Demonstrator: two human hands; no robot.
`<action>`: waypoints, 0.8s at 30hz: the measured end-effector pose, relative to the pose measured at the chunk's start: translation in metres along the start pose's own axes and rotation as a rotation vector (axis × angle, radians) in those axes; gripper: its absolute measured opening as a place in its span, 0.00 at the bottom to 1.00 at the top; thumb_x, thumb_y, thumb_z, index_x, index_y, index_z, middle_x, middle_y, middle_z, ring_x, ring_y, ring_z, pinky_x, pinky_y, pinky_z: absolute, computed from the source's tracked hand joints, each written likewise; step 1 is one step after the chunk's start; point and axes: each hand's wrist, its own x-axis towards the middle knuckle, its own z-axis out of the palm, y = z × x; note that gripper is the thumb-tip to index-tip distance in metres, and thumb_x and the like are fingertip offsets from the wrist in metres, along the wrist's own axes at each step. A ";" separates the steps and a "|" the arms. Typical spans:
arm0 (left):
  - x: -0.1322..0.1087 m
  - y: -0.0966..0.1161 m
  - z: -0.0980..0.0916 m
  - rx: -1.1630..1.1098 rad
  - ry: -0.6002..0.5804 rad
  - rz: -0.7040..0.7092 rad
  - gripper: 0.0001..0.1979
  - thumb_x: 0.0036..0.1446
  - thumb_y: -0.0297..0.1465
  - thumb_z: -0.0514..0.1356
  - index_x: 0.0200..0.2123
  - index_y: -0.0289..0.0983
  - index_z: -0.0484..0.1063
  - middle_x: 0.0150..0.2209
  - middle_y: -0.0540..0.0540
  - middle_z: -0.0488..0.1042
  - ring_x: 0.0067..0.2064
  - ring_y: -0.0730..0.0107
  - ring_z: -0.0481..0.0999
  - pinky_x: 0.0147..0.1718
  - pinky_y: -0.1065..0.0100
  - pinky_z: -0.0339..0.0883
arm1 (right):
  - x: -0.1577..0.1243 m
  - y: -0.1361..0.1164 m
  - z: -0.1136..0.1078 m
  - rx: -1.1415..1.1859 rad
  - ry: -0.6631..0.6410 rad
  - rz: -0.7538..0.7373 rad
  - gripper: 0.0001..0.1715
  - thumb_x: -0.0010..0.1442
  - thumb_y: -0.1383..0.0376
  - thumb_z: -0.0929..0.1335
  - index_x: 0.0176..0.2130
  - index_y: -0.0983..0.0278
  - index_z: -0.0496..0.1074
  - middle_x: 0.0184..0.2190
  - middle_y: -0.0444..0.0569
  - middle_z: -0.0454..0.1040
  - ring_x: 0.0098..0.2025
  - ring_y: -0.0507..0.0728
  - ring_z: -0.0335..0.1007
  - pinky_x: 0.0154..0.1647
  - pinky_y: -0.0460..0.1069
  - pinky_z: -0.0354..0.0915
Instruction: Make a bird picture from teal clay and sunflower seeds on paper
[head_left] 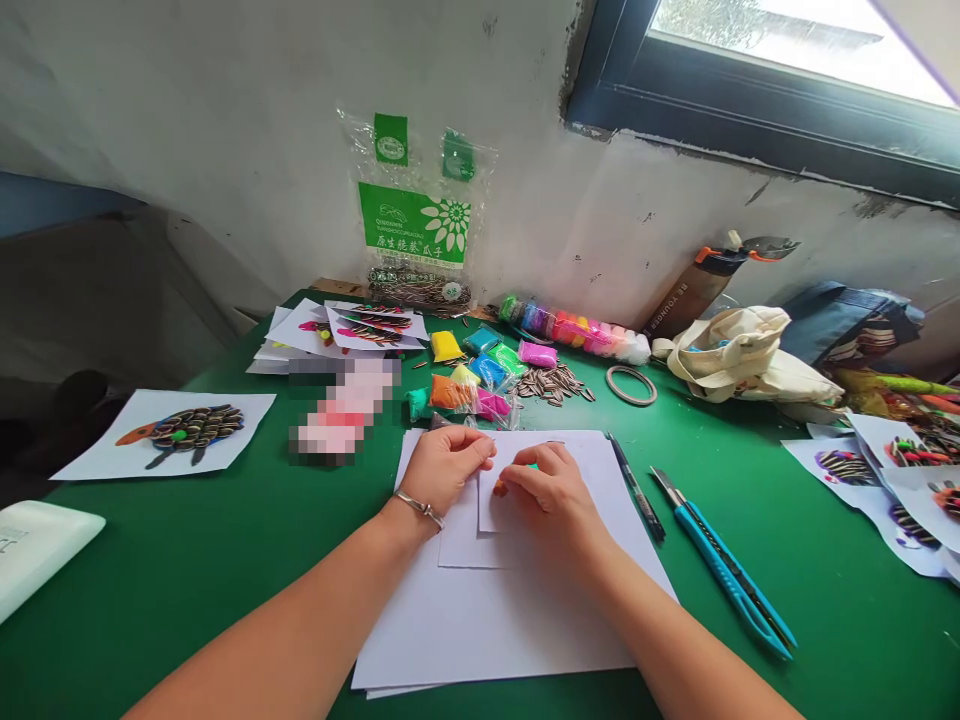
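Observation:
My left hand (448, 462), a bracelet on its wrist, is closed at the left edge of a small white card (491, 515). Thumb and forefinger are pinched together; whatever lies between them is hidden. Over the same card, my right hand (553, 490) bends its fingers down, the tips pressed on a small piece of orange clay (499, 488). A speck of green shows behind these fingers, mostly covered. Beneath the card lie a larger white card (465, 550) and a stack of white paper (480, 630).
Clay packets (452, 392) and sunflower seeds (555, 382) lie behind the paper, before a seed bag (420, 240). A black pen (637, 490) and blue utility knife (724, 560) are on the right. A seed-and-clay picture (259, 420) lies left on the green table (225, 560).

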 end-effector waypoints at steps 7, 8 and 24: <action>0.000 0.001 0.000 0.005 -0.006 0.000 0.09 0.44 0.36 0.67 0.25 0.35 0.77 0.27 0.46 0.77 0.30 0.68 0.75 0.32 0.69 0.67 | -0.001 0.004 0.007 -0.058 -0.041 -0.011 0.13 0.56 0.74 0.68 0.32 0.56 0.77 0.34 0.46 0.74 0.40 0.57 0.62 0.43 0.52 0.58; 0.000 0.001 0.000 0.006 -0.007 0.000 0.09 0.44 0.36 0.67 0.25 0.35 0.76 0.27 0.46 0.77 0.30 0.68 0.75 0.33 0.69 0.67 | -0.001 0.005 0.008 -0.052 -0.041 -0.013 0.13 0.56 0.74 0.68 0.32 0.56 0.78 0.34 0.46 0.74 0.40 0.57 0.62 0.43 0.53 0.58; 0.001 -0.002 -0.002 0.017 -0.029 -0.014 0.09 0.45 0.36 0.66 0.26 0.34 0.76 0.28 0.46 0.76 0.32 0.68 0.76 0.33 0.70 0.68 | -0.008 -0.001 -0.016 0.037 -0.023 -0.064 0.22 0.56 0.77 0.62 0.40 0.55 0.76 0.34 0.48 0.73 0.39 0.57 0.62 0.43 0.55 0.59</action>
